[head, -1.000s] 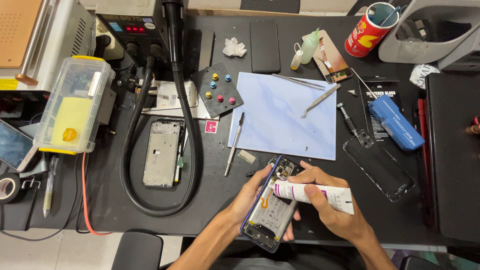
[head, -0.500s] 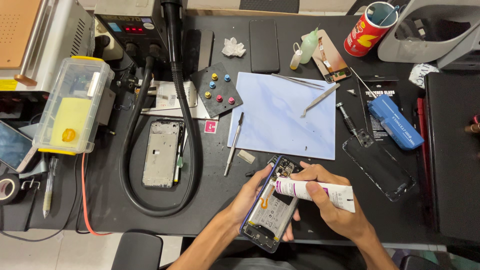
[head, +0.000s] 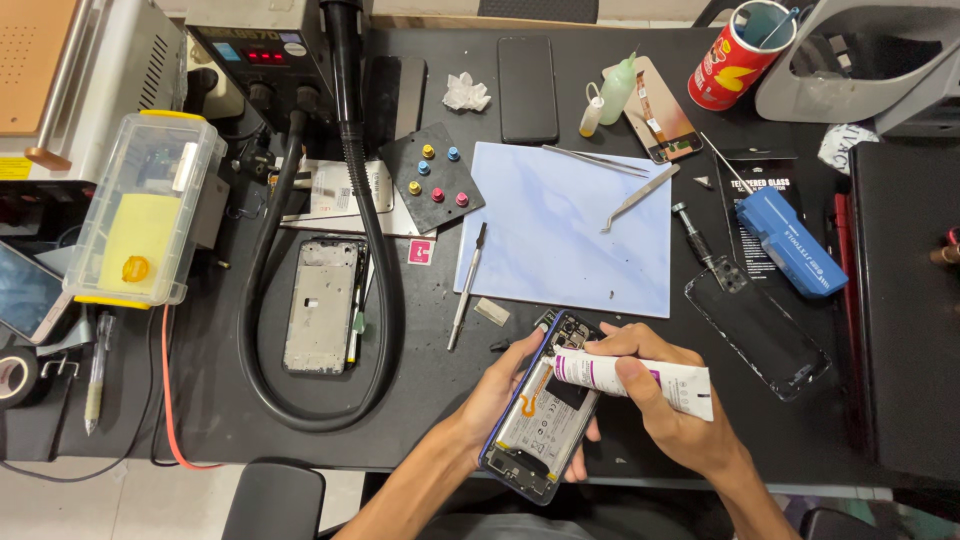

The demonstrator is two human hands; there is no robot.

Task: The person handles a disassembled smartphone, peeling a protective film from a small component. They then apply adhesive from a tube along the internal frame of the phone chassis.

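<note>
Left hand (head: pixel 497 392) mostly hidden under opened phone (head: pixel 542 410), only thumb and fingertips show; tube (head: pixel 632 378) middle covered by right hand (head: pixel 668 405) fingers, nozzle tip too small to tell if touching phone; both forearms cut off at bottom edge; tape roll (head: pixel 12 376) and second phone (head: pixel 22 292) cropped at left edge; red cup (head: pixel 728 62) contents unclear

Desk (head: pixel 420 400), near edge: opened phone (head: pixel 540 410) in the left hand (head: pixel 500 385), glue tube (head: pixel 640 375) in the right hand (head: pixel 670 410) lying across it. Behind them: work mat (head: pixel 560 230) with tweezers (head: pixel 635 195) on it. Left of the mat: phone frame (head: pixel 322 305) inside the hose loop (head: pixel 300 300); right: clear case (head: pixel 760 330).
</note>
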